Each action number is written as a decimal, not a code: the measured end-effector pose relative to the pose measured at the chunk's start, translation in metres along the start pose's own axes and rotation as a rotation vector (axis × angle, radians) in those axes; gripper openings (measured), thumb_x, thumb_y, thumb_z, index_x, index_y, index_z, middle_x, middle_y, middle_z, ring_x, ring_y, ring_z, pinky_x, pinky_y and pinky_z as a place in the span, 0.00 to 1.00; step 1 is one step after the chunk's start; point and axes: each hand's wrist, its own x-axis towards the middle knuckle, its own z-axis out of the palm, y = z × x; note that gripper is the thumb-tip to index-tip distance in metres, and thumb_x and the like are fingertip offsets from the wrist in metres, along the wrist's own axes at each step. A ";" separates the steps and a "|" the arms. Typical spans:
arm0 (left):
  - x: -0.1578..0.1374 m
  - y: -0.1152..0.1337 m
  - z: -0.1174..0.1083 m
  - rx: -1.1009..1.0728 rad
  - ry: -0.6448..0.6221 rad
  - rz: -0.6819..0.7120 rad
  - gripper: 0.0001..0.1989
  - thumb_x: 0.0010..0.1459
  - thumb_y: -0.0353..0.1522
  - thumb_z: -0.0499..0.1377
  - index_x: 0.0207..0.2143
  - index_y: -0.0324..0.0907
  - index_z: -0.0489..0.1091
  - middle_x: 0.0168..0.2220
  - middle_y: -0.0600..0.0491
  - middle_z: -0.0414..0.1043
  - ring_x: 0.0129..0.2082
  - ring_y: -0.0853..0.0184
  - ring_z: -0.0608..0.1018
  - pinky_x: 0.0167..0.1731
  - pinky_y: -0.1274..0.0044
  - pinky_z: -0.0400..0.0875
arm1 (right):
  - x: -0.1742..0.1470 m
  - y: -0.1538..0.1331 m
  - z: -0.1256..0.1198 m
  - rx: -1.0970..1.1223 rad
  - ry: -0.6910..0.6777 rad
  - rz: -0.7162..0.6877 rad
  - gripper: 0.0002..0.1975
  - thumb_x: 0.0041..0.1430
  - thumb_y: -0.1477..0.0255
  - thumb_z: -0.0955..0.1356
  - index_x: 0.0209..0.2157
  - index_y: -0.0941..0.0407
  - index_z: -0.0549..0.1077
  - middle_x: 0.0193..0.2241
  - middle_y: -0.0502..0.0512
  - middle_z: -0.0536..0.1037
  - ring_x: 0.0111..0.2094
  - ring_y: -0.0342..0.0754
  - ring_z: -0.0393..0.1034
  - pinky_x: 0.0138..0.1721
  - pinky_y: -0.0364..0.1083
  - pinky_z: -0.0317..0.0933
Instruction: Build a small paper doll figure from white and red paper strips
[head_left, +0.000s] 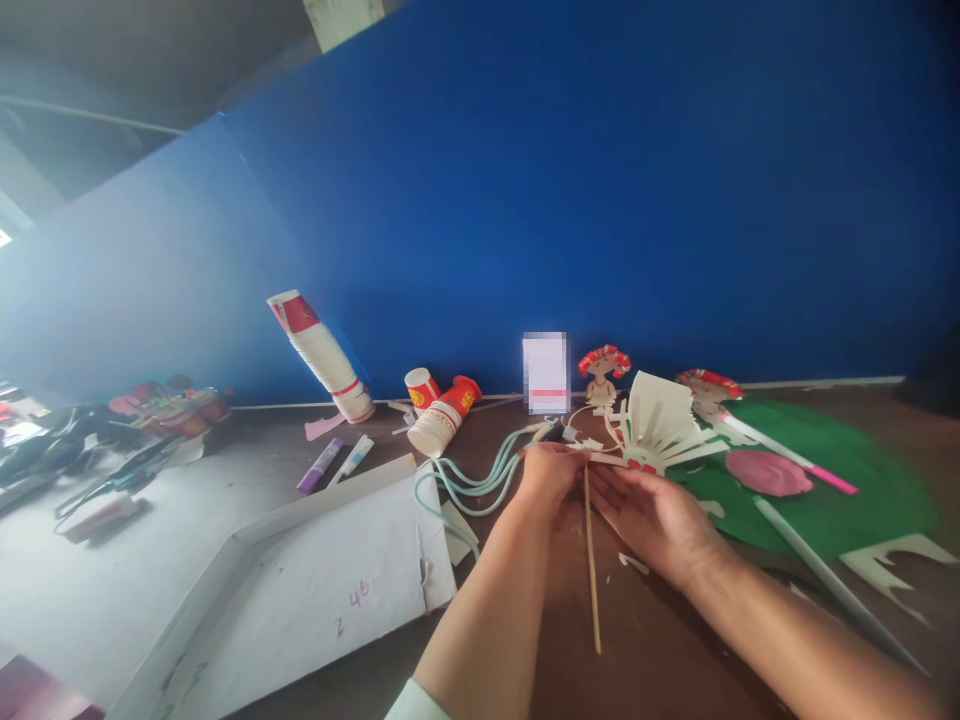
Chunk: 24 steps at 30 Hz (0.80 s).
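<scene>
Your forearms [491, 600] reach in from the bottom, the right one cut off at its lower end. Bare table [551, 660] lies between them; the box [322, 505] crowds your left, the green sheet [825, 440] your right. Your fingertips obscure the top of the stick [592, 570], which slants toward you; what your left hand [555, 475] pinches cannot be told. Your right hand [660, 520], palm up, grip unclear, sits just beside the cut cup [660, 415].

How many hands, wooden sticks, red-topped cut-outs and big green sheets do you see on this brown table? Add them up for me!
Hands: 2 (left hand, right hand)
Wooden stick: 1
Red-topped cut-outs: 2 (left one, right one)
Green sheet: 1
Total: 6
</scene>
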 end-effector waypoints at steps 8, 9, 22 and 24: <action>0.006 -0.001 -0.007 -0.042 -0.026 0.010 0.13 0.51 0.35 0.68 0.20 0.37 0.71 0.17 0.55 0.65 0.18 0.74 0.66 0.22 0.80 0.61 | -0.009 0.006 0.004 -0.010 -0.044 0.055 0.17 0.56 0.86 0.62 0.41 0.59 0.77 0.36 0.60 0.85 0.41 0.53 0.82 0.43 0.51 0.78; 0.007 0.000 -0.008 -0.049 -0.028 0.010 0.14 0.51 0.35 0.68 0.20 0.37 0.71 0.17 0.56 0.64 0.18 0.75 0.66 0.22 0.80 0.61 | -0.009 0.005 0.004 0.006 -0.040 0.046 0.16 0.56 0.85 0.63 0.41 0.59 0.77 0.37 0.61 0.85 0.41 0.53 0.82 0.43 0.51 0.77; 0.011 -0.001 -0.014 -0.035 -0.028 0.026 0.11 0.52 0.31 0.66 0.21 0.37 0.71 0.17 0.57 0.65 0.17 0.77 0.63 0.20 0.81 0.56 | -0.005 -0.006 0.001 0.075 0.064 -0.050 0.09 0.68 0.67 0.64 0.41 0.55 0.74 0.35 0.59 0.83 0.41 0.51 0.81 0.43 0.50 0.78; 0.011 0.000 -0.013 -0.036 -0.030 0.016 0.10 0.53 0.31 0.66 0.22 0.37 0.71 0.17 0.57 0.65 0.16 0.77 0.62 0.20 0.81 0.56 | -0.006 -0.008 0.002 0.073 0.053 -0.065 0.09 0.68 0.67 0.64 0.41 0.55 0.74 0.34 0.58 0.83 0.40 0.51 0.81 0.42 0.49 0.77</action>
